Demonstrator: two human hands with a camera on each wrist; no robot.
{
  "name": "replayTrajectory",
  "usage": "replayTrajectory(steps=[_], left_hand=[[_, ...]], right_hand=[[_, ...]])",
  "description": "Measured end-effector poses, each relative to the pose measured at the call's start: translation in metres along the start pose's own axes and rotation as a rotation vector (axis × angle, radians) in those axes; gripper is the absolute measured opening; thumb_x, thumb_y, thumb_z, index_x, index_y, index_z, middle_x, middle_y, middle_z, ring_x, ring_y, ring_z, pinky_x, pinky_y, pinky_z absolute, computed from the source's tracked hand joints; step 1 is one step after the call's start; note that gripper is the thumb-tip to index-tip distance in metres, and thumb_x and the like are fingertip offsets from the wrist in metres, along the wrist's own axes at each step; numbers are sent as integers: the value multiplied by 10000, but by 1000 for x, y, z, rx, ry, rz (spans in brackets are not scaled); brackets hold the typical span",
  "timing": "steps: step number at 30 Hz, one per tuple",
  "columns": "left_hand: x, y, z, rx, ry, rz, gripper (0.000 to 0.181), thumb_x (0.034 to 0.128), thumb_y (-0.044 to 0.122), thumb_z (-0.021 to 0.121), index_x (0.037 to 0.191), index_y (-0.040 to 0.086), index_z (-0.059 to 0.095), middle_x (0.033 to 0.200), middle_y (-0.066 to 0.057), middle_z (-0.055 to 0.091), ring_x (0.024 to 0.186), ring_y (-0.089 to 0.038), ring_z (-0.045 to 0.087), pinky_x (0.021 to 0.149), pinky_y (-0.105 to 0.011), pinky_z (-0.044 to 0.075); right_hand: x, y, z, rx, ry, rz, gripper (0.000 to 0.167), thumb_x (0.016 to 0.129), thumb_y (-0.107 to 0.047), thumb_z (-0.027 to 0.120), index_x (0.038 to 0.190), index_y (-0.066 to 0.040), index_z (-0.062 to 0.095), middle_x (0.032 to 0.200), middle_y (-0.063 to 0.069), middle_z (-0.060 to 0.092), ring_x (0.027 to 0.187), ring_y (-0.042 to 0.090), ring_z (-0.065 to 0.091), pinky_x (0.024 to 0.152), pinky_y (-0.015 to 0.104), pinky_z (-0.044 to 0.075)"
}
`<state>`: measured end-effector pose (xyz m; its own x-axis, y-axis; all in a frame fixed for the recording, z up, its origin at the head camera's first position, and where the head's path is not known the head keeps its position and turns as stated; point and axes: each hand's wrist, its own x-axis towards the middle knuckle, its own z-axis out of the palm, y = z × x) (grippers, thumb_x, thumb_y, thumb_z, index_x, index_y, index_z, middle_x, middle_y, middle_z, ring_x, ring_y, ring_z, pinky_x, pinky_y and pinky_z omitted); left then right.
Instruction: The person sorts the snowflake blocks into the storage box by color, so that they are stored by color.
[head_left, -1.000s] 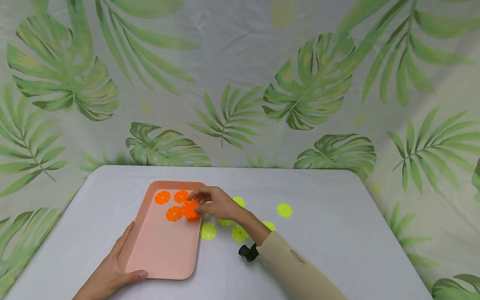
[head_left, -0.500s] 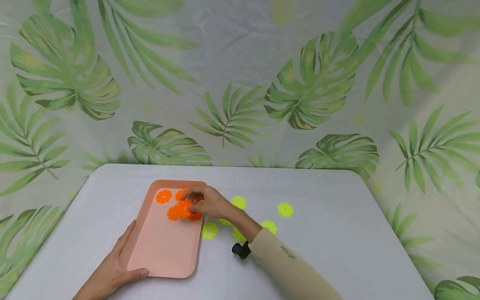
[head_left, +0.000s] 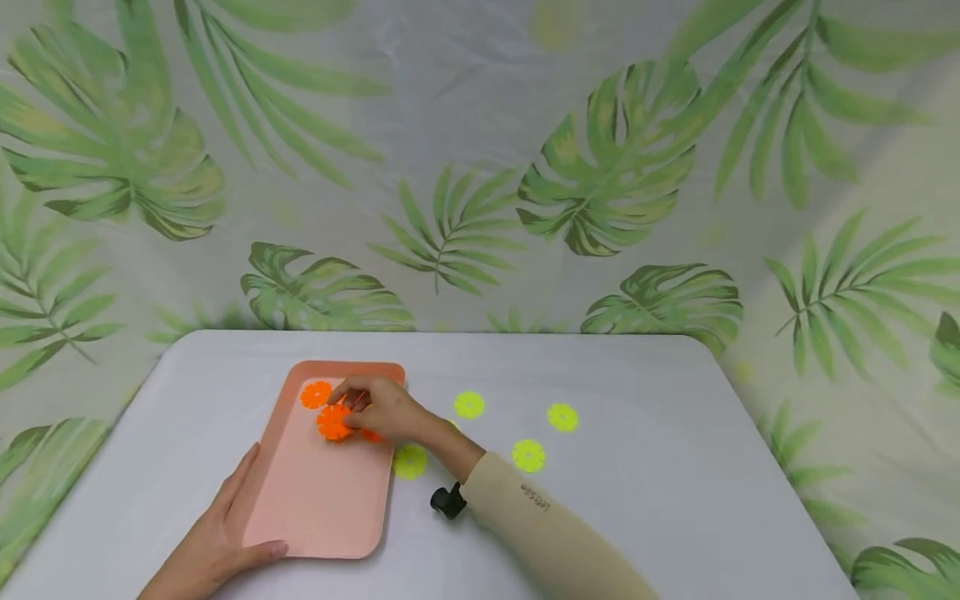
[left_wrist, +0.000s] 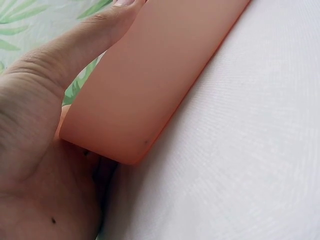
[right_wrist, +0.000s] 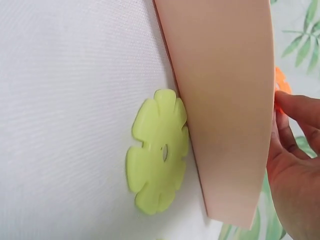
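Note:
My right hand (head_left: 386, 408) is over the far part of a pink tray (head_left: 322, 500), pinching an orange flower-shaped notched disc (head_left: 333, 423) between thumb and fingers. Another orange disc (head_left: 316, 394) lies in the tray's far left part. Behind the hand, a further orange disc (head_left: 371, 436) is mostly hidden. In the right wrist view, only the edge of the pinched disc (right_wrist: 283, 82) shows above the tray wall. My left hand (head_left: 217, 542) holds the tray's near left corner, thumb along the near side and fingers along the left side.
Several yellow-green flower-shaped discs (head_left: 528, 455) lie on the white table (head_left: 637, 500) right of the tray. One yellow-green disc (right_wrist: 157, 152) lies close against the tray's right wall. A black device (head_left: 448, 502) sits at my right wrist. Leaf-patterned cloth (head_left: 480, 167) hangs behind.
My right hand has moved left across the tray with the orange disc, over where another orange disc lay. The left hand and tray stay in place; the view has shifted slightly.

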<state>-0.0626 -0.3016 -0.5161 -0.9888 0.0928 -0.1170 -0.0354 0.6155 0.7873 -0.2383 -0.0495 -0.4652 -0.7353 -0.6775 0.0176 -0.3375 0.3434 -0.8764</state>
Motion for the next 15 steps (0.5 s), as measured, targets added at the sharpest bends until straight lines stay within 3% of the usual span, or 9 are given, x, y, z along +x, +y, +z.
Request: replayTrajectory(steps=[2,4,5,7,9,11,12,13,15], left_hand=[[-2,-3,-1,3,12,17,1225,858,280,849,1661,442,-61,1745,-189,113,1378,159,185,907,-18,181],[-3,-3,-1,-7,10,20,1214,864,277,843,1663,439,-56,1749,-177,107,1321,216,179,881,11,161],[-3,-3,-1,-13,5,16,1211,867,278,840,1662,440,-60,1751,-174,97,1390,157,175,883,11,160],[-1,0,-2,-13,-8,-2,1211,872,285,834,1660,441,-72,1756,-164,81,1502,-78,201,985,-53,217],[0,2,-3,-10,-14,-12,1211,873,292,833,1659,440,-77,1759,-156,70,1484,-331,240,1064,-149,263],[1,4,-4,-2,-13,-13,1216,870,294,836,1660,435,-77,1756,-161,79,1448,-415,260,1058,-215,296],[1,4,-4,3,-10,-12,1214,870,296,837,1662,434,-73,1756,-156,86,1460,-360,266,1045,-222,309],[0,3,-4,7,-1,-1,1212,866,295,841,1665,430,-61,1755,-150,97,1477,-257,261,988,-141,279],[-1,3,-3,-17,4,8,1216,859,278,847,1666,431,-50,1753,-156,96,1472,-29,211,1002,-109,250]], right_hand=[[3,-2,4,5,-4,14,242,936,-7,742,1153,-114,745,1031,-1,679,858,33,584,777,139,520],[5,-4,5,5,-11,23,244,939,-3,737,1158,-109,743,1027,-2,675,851,37,585,763,141,520],[6,-5,6,8,-16,31,247,939,1,735,1160,-107,743,1018,-1,671,838,40,587,751,142,521],[8,-8,6,-8,-23,33,256,941,0,733,1174,-107,738,1021,7,670,834,43,589,744,139,520],[11,-9,5,-21,-31,31,258,944,-5,732,1183,-103,732,1031,14,673,836,42,593,754,132,520],[14,-9,5,-29,-38,29,263,945,-11,736,1190,-104,728,1035,21,677,836,43,597,756,130,522],[15,-9,5,-31,-42,27,263,946,-15,737,1194,-103,726,1043,26,681,843,43,598,762,129,522],[17,-9,6,-29,-45,30,263,946,-18,738,1195,-102,725,1044,26,683,846,45,598,764,131,523],[20,-8,8,-25,-46,35,265,942,-16,743,1192,-102,725,1049,25,687,854,47,596,770,131,520]])
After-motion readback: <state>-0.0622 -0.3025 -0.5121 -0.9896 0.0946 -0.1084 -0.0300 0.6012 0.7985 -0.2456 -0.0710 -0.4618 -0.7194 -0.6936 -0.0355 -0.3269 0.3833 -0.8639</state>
